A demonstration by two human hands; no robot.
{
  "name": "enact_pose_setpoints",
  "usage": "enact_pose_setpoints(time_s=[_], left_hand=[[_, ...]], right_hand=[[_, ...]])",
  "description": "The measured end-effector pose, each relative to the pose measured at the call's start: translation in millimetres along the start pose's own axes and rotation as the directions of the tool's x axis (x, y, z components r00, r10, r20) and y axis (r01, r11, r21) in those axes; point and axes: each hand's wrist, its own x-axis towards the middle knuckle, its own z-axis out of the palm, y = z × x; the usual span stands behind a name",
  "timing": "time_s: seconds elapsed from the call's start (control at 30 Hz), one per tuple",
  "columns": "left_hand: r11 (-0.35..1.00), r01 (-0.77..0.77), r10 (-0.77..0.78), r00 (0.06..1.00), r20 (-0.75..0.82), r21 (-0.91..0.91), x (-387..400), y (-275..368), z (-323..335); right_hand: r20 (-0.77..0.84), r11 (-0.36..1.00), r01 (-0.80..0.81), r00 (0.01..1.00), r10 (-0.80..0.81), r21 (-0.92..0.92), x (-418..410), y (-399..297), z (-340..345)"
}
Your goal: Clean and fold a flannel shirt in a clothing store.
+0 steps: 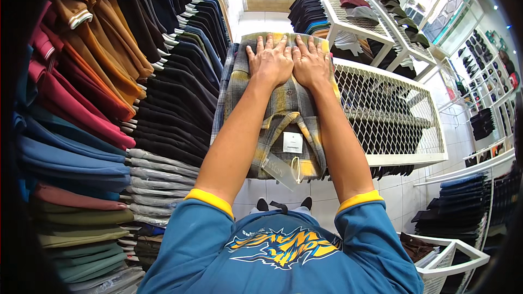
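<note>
A folded plaid shirt [282, 98] in grey and yellow lies in front of me, its collar towards my body. My left hand [271, 62] rests flat on its far part, fingers spread and pointing away. Beside it, the thumbs close together, my right hand [311, 62] presses flat on the same cloth. A white neck label [292, 142] shows inside the collar, and a clear hang tag [280, 170] hangs from it by a loop; both bear writing. Blue plaid cloth [221, 90] sticks out beneath the shirt on the left. What supports the pile is mostly hidden.
Polo shirts [81, 130] and dark garments on hangers [175, 110] line the left. At right stands a white mesh-topped rack [392, 110] with clothes beneath. Caps [355, 2] lie on another mesh table [363, 24] beyond. A small white-framed stand [453, 271] is at lower right.
</note>
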Motion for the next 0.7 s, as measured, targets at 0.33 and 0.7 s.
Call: enact_pose_setpoints(time_s=[0.33,0.7], left_hand=[[0.992,0.129,-0.129,0.992,0.018,0.01,-5.5,-1.9,0.8],[0.99,0.07,-0.057,0.992,0.109,-0.12,2.6,-25.6,0.0]], right_hand=[[0.005,0.996,-0.049,0.999,0.049,0.073,-8.3,-5.0,4.9],[0.047,0.978,0.003,0.999,-0.013,0.207,-4.3,20.7,1.1]])
